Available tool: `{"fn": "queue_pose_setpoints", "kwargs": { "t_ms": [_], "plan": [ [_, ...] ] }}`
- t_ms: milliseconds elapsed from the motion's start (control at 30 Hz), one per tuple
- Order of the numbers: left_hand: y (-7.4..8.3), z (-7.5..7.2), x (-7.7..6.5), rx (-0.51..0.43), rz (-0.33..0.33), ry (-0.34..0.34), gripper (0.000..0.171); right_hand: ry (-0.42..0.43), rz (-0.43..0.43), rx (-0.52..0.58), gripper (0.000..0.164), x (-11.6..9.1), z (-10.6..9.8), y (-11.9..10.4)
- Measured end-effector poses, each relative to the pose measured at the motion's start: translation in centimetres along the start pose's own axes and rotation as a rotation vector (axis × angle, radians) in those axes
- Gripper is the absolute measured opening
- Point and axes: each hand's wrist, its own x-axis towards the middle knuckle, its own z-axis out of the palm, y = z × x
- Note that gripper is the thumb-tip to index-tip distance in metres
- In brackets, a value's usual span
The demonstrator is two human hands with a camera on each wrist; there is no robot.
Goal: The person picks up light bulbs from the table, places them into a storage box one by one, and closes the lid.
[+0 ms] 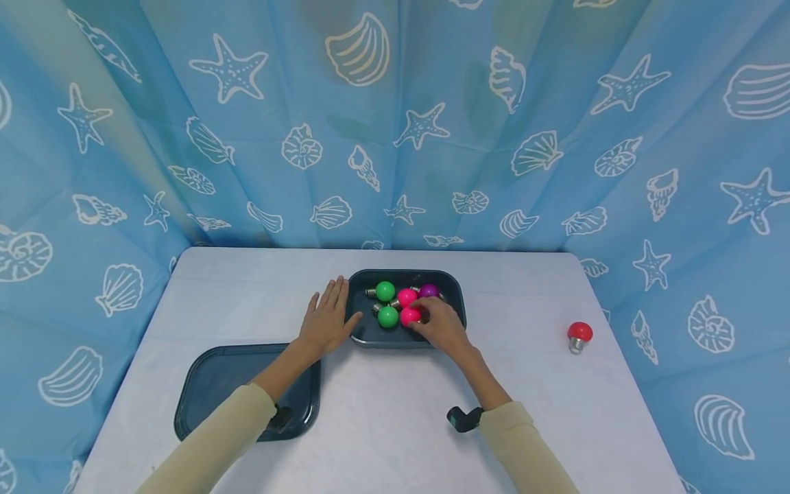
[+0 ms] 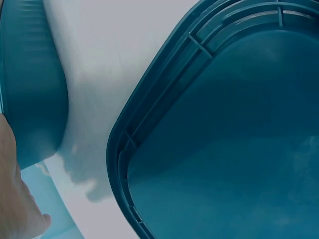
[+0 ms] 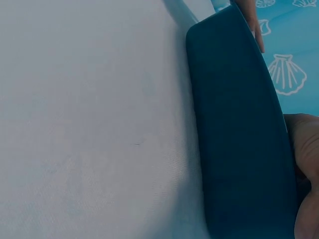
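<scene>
A dark blue container (image 1: pixel 385 342) holds several small coloured light bulbs. My right hand (image 1: pixel 441 326) reaches in over its right side, thumb and fingers pinching the lower pink bulb (image 1: pixel 409 316). Another pink bulb (image 1: pixel 406 297) lies just behind it. To their left are two green bulbs, an upper one (image 1: pixel 385 291) and a lower one (image 1: pixel 387 317); a purple bulb (image 1: pixel 428 291) is at the back right. My left hand (image 1: pixel 327 319) has its fingers straight along the container's left rim. In the right wrist view, the container's side wall (image 3: pixel 241 129) hides the bulbs.
A flat dark blue lid-like tray (image 1: pixel 231 377) lies at the front left, under my left forearm. One red bulb (image 1: pixel 580 333) stands apart on the white table (image 1: pixel 518 370), at the right. Behind the table hangs a blue curtain (image 1: pixel 432 171) with shells and starfish.
</scene>
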Motion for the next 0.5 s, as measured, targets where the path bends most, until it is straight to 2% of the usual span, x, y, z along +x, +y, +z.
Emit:
{"fn": "queue_pose_setpoints", "kwargs": {
  "t_ms": [167,500],
  "plan": [
    [0.03,-0.07,0.01,-0.006,-0.001,-0.010,0.080,-0.008,0.015,-0.063,0.040,0.02,0.12,-0.11],
    [0.11,-0.14,-0.07,-0.009,-0.003,-0.008,0.080,0.006,0.017,-0.073,0.041,-0.03,0.35,-0.10]
  ]
}}
